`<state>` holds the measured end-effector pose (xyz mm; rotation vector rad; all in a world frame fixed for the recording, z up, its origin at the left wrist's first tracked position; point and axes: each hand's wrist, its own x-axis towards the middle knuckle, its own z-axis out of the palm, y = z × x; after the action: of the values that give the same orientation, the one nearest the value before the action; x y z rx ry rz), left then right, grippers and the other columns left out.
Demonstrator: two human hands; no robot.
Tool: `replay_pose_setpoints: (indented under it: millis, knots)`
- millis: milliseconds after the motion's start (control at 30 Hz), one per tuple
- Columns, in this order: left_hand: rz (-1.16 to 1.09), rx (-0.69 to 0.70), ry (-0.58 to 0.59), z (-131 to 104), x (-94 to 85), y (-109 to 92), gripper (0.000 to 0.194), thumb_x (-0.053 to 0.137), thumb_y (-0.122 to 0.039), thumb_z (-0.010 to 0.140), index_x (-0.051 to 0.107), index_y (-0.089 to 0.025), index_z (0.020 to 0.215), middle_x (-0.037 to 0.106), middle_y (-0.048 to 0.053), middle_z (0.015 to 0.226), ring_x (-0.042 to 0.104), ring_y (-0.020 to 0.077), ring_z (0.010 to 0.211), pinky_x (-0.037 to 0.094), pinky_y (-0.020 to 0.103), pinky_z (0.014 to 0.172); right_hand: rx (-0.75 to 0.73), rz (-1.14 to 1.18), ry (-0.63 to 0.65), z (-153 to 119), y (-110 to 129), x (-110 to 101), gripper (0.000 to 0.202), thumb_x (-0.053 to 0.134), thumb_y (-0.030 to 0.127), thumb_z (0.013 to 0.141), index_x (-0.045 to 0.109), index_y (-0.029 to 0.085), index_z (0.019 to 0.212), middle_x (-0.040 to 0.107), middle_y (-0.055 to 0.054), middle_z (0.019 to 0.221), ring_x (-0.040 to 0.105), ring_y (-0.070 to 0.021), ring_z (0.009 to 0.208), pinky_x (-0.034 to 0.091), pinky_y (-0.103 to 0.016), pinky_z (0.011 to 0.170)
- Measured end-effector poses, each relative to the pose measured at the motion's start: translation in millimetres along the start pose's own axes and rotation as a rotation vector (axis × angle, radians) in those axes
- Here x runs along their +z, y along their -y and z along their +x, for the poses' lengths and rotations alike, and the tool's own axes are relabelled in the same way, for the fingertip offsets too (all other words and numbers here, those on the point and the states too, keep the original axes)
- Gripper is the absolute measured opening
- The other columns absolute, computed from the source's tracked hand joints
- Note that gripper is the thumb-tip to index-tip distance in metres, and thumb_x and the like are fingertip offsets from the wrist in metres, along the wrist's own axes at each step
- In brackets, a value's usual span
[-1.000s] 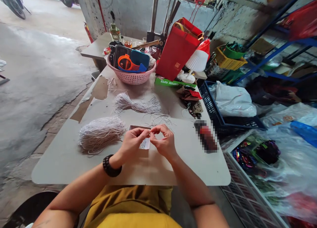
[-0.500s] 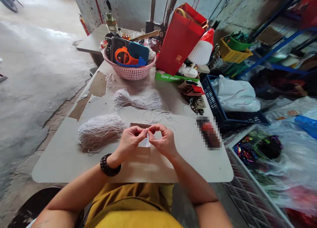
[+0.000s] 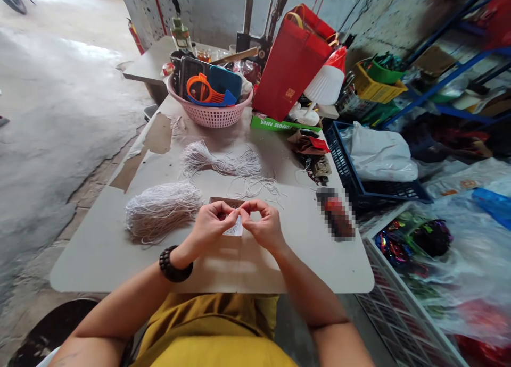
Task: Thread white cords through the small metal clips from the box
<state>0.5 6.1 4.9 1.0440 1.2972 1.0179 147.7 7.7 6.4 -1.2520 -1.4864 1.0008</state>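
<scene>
My left hand (image 3: 212, 222), with a dark bead bracelet on its wrist, and my right hand (image 3: 264, 224) meet fingertip to fingertip over a small cardboard box (image 3: 214, 201). Both pinch at the same spot; whatever is between the fingers is too small to make out. Small white pieces (image 3: 235, 228) show inside the box, partly hidden by my hands. Left of my left hand lies a thick bundle of white cords (image 3: 162, 213). A second, thinner bundle of white cord (image 3: 223, 160) rests beyond the box, with loose strands (image 3: 257, 186) beside it.
A pink basket (image 3: 215, 116) of odds and ends stands at the table's far side, near a red paper bag (image 3: 293, 64) and a white lamp (image 3: 324, 85). A blurred-out item (image 3: 336, 215) lies at right. Crates (image 3: 343, 159) with plastic bags crowd the table's right side.
My hands stay pinched together in nearly the same place above the box. The view has shifted very slightly; the cords and the other things lie as before.
</scene>
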Motion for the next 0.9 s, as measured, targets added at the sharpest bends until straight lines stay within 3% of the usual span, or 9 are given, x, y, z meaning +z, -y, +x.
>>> replay_pose_setpoints:
  millis: [67, 233, 600, 900]
  knots:
    - [-0.026, -0.022, 0.03, 0.7, -1.4, -0.6, 0.029, 0.074, -0.04, 0.059, 0.059, -0.016, 0.058, 0.053, -0.003, 0.051, 0.041, 0.0078, 0.049, 0.03, 0.021, 0.047, -0.039, 0.009, 0.044, 1.4, -0.5, -2.1, 0.008, 0.062, 0.023, 0.073, 0.068, 0.02, 0.078, 0.067, 0.001, 0.071, 0.06, -0.0121, 0.065, 0.051, -0.027, 0.069]
    - [-0.063, -0.035, 0.11, 1.2, -4.2, 1.2, 0.031, 0.076, -0.041, 0.062, 0.06, -0.016, 0.061, 0.059, 0.0, 0.057, 0.05, 0.0103, 0.054, 0.038, 0.022, 0.053, -0.172, 0.016, 0.226, 5.2, -1.9, -10.3, 0.036, 0.057, 0.019, 0.078, 0.069, 0.025, 0.111, 0.068, 0.0, 0.081, 0.06, -0.012, 0.07, 0.052, -0.028, 0.071]
    - [-0.023, -0.062, 0.184, 4.4, -8.9, 0.2, 0.035, 0.078, -0.046, 0.06, 0.061, -0.015, 0.06, 0.055, -0.002, 0.055, 0.043, 0.008, 0.05, 0.032, 0.021, 0.051, -0.168, -0.032, 0.304, 6.9, -0.5, -19.7, 0.026, 0.058, 0.011, 0.073, 0.073, 0.022, 0.091, 0.072, -0.001, 0.082, 0.06, -0.0124, 0.07, 0.052, -0.026, 0.066]
    - [-0.069, -0.103, 0.198, 5.2, -8.6, -1.9, 0.043, 0.079, -0.054, 0.058, 0.061, -0.016, 0.058, 0.049, -0.004, 0.052, 0.033, 0.0058, 0.046, 0.023, 0.02, 0.045, -0.191, -0.061, 0.269, 8.1, -4.1, -21.2, 0.015, 0.062, 0.019, 0.08, 0.075, 0.021, 0.087, 0.073, -0.001, 0.076, 0.062, -0.0117, 0.063, 0.051, -0.023, 0.058]
